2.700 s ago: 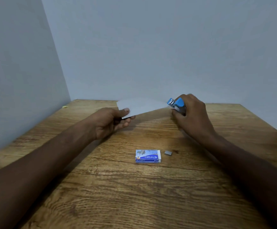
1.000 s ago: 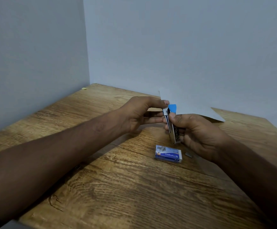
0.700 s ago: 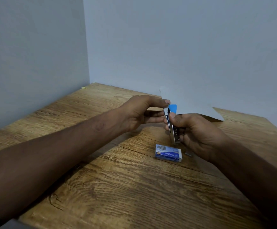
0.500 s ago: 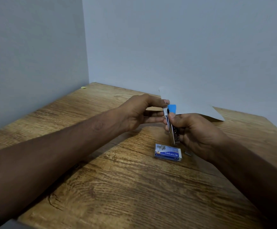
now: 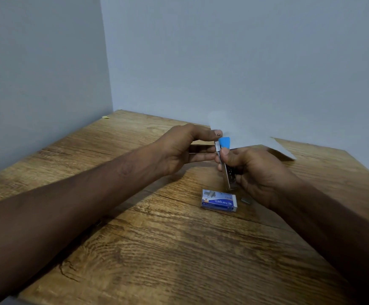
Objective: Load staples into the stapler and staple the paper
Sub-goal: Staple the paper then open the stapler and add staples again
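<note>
Head view: right hand (image 5: 258,172) grips the stapler (image 5: 229,176) upright, centre right of frame. Left hand (image 5: 179,148) pinches the paper (image 5: 251,137) edge at its mouth. Likely the stapling step. Next move calls for a firm squeeze with the paper held steady. Staple box (image 5: 219,200) lies on the desk (image 5: 157,249) just below.

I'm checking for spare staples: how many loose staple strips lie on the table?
1: a staple strip just right of the staple box, beside the right hand. More may lie hidden under that hand.
</note>
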